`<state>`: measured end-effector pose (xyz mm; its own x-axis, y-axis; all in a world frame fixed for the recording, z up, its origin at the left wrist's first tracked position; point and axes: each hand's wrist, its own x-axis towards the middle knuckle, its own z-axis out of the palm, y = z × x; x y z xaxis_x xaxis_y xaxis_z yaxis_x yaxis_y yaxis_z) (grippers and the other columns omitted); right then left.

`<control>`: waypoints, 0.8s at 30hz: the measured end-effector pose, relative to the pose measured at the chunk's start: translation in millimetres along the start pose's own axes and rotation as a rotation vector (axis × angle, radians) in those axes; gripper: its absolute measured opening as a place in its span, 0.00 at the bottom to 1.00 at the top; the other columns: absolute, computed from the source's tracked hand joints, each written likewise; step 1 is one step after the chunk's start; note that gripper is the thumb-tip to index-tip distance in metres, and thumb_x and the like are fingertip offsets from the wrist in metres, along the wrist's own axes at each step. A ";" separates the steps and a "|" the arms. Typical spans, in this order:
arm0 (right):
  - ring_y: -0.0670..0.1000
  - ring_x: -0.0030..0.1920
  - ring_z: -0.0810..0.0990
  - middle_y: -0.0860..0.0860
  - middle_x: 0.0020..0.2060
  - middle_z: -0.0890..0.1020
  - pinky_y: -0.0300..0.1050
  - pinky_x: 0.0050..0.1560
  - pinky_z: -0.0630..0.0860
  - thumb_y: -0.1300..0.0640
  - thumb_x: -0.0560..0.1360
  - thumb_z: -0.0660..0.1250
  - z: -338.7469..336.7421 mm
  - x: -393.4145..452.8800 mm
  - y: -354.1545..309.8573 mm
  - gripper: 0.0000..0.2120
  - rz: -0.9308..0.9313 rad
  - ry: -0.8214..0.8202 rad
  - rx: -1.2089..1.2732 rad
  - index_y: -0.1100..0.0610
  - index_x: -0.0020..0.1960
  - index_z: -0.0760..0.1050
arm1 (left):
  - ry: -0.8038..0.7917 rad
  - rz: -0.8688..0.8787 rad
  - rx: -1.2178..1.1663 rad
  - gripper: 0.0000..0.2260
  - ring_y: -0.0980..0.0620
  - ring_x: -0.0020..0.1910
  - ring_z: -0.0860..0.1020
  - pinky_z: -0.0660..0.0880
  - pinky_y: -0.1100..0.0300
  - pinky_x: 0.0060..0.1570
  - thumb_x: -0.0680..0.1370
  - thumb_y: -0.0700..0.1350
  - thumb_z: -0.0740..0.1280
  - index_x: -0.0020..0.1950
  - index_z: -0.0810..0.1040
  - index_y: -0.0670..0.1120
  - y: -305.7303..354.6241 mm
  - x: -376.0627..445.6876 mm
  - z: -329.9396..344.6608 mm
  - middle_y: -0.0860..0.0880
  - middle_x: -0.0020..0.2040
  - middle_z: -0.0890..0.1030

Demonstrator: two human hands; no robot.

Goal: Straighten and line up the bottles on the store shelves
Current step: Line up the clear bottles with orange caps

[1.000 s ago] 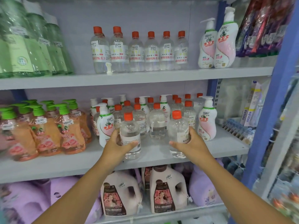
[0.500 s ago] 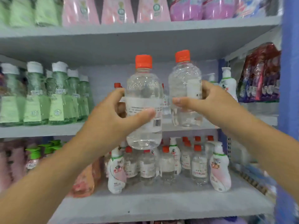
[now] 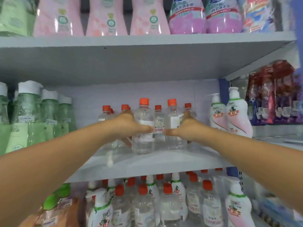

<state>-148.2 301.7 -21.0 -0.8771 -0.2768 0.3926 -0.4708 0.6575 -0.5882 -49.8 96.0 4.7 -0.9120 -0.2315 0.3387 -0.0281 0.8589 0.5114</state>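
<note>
Two clear bottles with orange caps stand upright on the middle shelf, in front of a row of the same bottles. My left hand grips the left bottle from its left side, thumb across the label. My right hand grips the right bottle from its right side. Both bottle bases are down at the shelf surface. The row behind is partly hidden by my hands.
Green bottles with white caps fill the shelf's left end, two pink-and-white pump bottles its right end. A small white pump part lies near the shelf's front. Pink pouches line the shelf above; more orange-capped bottles stand below.
Both hands lifted one bottle each from the lower shelf, carried them up, then pushed them forward onto the middle shelf in front of the orange-capped row.
</note>
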 end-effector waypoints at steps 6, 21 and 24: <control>0.53 0.46 0.81 0.53 0.74 0.66 0.52 0.42 0.86 0.34 0.68 0.76 8.3 29.5 -7.5 0.60 0.068 -0.065 -0.084 0.54 0.82 0.40 | 0.077 0.006 0.262 0.45 0.50 0.37 0.85 0.84 0.52 0.40 0.65 0.68 0.78 0.72 0.64 0.48 12.0 36.7 14.0 0.49 0.48 0.82; 0.51 0.36 0.78 0.54 0.39 0.79 0.43 0.35 0.74 0.24 0.73 0.57 30.3 73.2 -2.9 0.59 -0.029 -0.228 -0.377 0.62 0.80 0.32 | 0.215 0.062 0.809 0.59 0.46 0.49 0.81 0.76 0.56 0.37 0.59 0.77 0.73 0.78 0.58 0.43 16.0 84.9 13.7 0.50 0.56 0.81; 0.52 0.42 0.82 0.55 0.51 0.81 0.45 0.40 0.80 0.20 0.68 0.58 26.8 77.7 -1.7 0.62 -0.055 -0.282 -0.415 0.60 0.81 0.37 | 0.260 0.116 0.963 0.61 0.48 0.44 0.81 0.71 0.58 0.32 0.60 0.80 0.67 0.81 0.51 0.45 16.0 88.5 12.5 0.51 0.51 0.81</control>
<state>-218.1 260.3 -8.5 -0.8704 -0.4601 0.1753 -0.4901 0.8437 -0.2191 -136.0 95.0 33.0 -0.8154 -0.1172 0.5670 -0.3693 0.8595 -0.3534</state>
